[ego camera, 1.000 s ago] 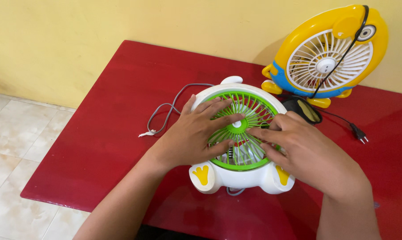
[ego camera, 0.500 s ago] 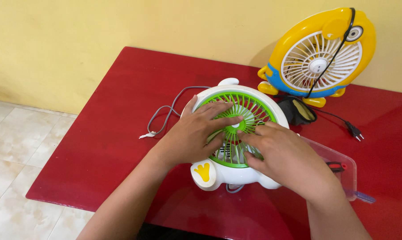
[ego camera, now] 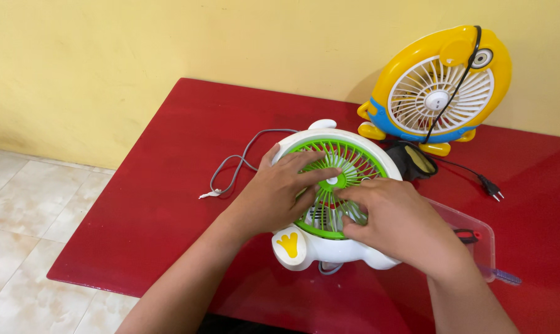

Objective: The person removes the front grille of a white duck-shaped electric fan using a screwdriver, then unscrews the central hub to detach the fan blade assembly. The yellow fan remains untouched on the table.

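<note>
A small white fan (ego camera: 317,247) with a round green grille (ego camera: 348,161) and yellow feet lies face up on the red table (ego camera: 168,161). My left hand (ego camera: 277,192) lies flat on the left half of the grille, fingers spread toward its centre hub. My right hand (ego camera: 394,219) presses on the lower right part of the grille, fingertips curled against its ribs. Both hands touch the grille; neither lifts it. A grey cord (ego camera: 233,164) runs from the fan off to the left.
A yellow and blue fan (ego camera: 438,86) with a white grille stands upright against the yellow wall, its black cord and plug (ego camera: 489,185) trailing right. A dark pouch (ego camera: 416,159) lies before it. A clear plastic box (ego camera: 472,238) sits right of my right hand. Tiled floor lies left.
My right hand has slid left and down across the grille toward its lower part. The view has shifted, bringing the clear box into sight. My left hand has stayed put.
</note>
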